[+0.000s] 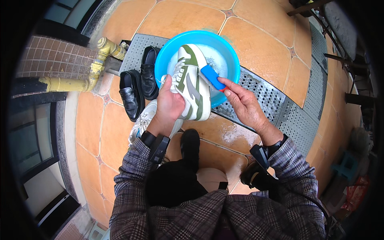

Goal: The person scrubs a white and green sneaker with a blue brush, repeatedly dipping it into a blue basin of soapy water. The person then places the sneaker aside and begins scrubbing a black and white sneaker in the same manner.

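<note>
A white sneaker with green and grey panels (192,81) is held over a blue plastic basin (235,60), its toe pointing away from me. My left hand (170,102) grips it at the ankle opening, thumb near the white laces. Between the fingers of my right hand (246,105) is a scrubbing brush with a blue and red back (212,77). The bristles face the sneaker's sole edge and appear to touch it, though they are mostly hidden. Foamy, soapy water (220,55) lies in the basin.
Black leather loafers (132,96) stand left of the basin, with white sneakers (144,120) nearer me, partly behind my left forearm. Perforated grey drain covers (261,93) cross the orange tiled floor (258,51). A yellow pipe (69,84) runs along the left wall. Wet patches (240,135) shine on the tiles.
</note>
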Available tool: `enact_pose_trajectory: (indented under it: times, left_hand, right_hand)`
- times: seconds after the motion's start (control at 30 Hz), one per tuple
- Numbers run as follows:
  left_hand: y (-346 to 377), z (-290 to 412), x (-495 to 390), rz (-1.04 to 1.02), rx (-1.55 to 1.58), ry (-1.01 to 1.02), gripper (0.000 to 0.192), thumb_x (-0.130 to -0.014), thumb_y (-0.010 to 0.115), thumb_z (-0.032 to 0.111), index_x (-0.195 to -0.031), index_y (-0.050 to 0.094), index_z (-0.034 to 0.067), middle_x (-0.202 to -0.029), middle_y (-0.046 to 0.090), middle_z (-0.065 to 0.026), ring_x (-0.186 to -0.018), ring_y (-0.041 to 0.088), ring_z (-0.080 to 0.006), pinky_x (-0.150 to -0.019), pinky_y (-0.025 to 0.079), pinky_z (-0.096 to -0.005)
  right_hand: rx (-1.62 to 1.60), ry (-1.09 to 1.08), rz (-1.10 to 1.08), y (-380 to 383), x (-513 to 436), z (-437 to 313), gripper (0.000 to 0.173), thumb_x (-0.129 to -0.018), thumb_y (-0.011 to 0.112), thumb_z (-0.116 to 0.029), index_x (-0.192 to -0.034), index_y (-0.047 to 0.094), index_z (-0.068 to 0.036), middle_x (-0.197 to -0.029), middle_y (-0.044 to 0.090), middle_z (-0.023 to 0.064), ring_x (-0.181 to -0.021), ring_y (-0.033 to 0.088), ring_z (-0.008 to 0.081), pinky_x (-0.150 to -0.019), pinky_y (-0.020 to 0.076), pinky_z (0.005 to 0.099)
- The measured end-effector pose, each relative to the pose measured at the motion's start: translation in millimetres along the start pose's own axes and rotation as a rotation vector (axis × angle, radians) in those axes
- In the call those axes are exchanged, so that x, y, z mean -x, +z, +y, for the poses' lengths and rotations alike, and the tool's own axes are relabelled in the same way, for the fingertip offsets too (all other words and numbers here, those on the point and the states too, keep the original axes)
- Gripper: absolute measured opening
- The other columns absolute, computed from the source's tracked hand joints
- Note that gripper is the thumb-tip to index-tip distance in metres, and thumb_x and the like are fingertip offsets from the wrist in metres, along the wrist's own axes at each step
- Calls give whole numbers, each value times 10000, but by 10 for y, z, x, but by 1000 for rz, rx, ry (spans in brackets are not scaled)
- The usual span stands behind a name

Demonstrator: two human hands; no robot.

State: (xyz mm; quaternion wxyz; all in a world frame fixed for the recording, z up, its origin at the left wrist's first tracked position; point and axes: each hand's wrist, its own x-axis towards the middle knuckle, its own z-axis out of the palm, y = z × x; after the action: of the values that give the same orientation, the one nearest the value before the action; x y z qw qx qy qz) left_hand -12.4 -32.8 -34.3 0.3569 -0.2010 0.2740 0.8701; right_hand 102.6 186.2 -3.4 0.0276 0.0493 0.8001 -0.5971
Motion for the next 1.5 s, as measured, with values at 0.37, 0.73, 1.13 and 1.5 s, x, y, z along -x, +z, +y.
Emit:
enact_pose_trajectory:
  times: [0.37,0.73,1.13,1.5]
  left_hand:
    - [1423,-668,704,-331,-383,-70,582,-1085,392,440,-1490,403,23,-1476,510,-148,-1354,498,-279,-1157,382,-443]
    - [1591,-1294,1051,-377,-358,-34,552,-1090,398,419,-1479,416,28,-1470,519,-132,-1366,486,-275,-1165,368,-448]
    - [1627,-1280,848,-311,-253,32,580,-1086,383,460,-1474,408,29,-1469,506,-145,-1363,480,-294,-1170,356,-463]
    - [1625,-1303,873,-405,-205,-47,616,-1090,356,464,-1508,364,11,-1504,476,-150,-1385,461,-297,-1185,339,-468]
  right_hand:
    - [506,-94,691,-913,386,-604,318,-1008,577,-218,-1307,650,-138,-911,724,200,-810,716,375,-711,573,452]
    - [323,-153,571,-746,1317,-746,353,-1002,603,-97,-1344,651,-172,-1014,729,203,-877,742,243,-787,568,310]
    - [280,-216,397,-493,1566,-800,351,-996,605,-83,-1338,653,-143,-983,733,197,-852,741,254,-772,566,324]
    - [237,-286,585,-779,1507,-764,312,-981,626,-132,-1283,685,-178,-934,726,196,-832,726,357,-720,586,410]
